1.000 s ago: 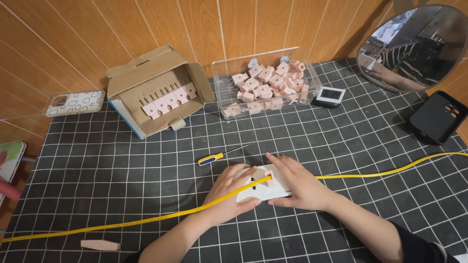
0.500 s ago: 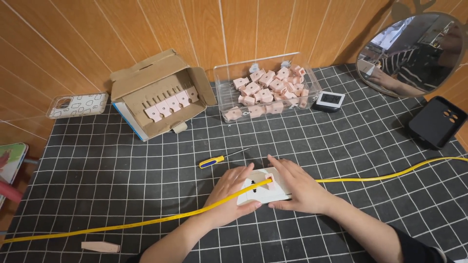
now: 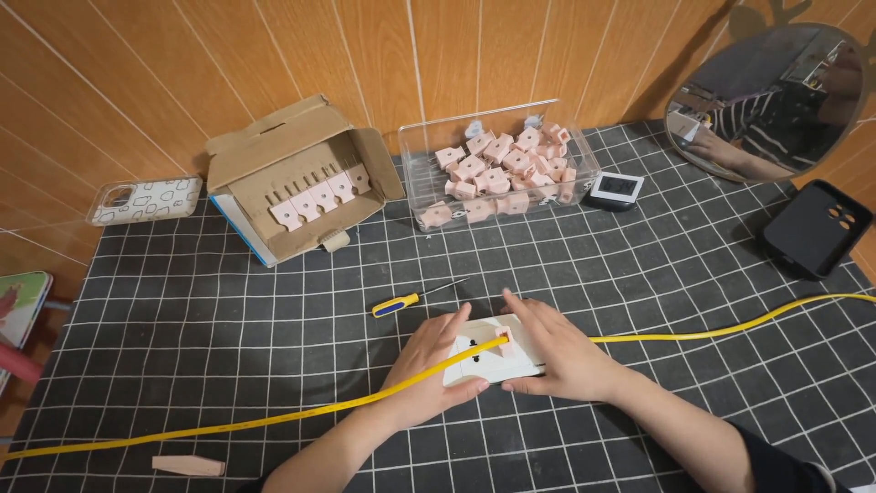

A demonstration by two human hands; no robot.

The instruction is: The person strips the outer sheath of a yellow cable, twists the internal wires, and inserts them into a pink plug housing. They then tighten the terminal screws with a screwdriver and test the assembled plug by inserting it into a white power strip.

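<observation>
Two hands pressing a white socket plate flat on the gridded mat, a yellow cable running across it

Both hands lie spread and flat: the left hand (image 3: 436,365) covers the near-left corner of the white plate (image 3: 493,361), thumb along its front edge, while the right hand (image 3: 558,356) rests over its right side; neither pinches anything. A yellow cable (image 3: 274,418) crosses the left wrist and meets a small pink block (image 3: 505,339) on the plate; it could spring loose if the pressure eases, since it looks stiff and bowed. The plate is square, smooth, pale, lying at the mat's (image 3: 228,347) near middle. A yellow-handled screwdriver (image 3: 406,302) lies just beyond, close enough to be knocked aside
</observation>
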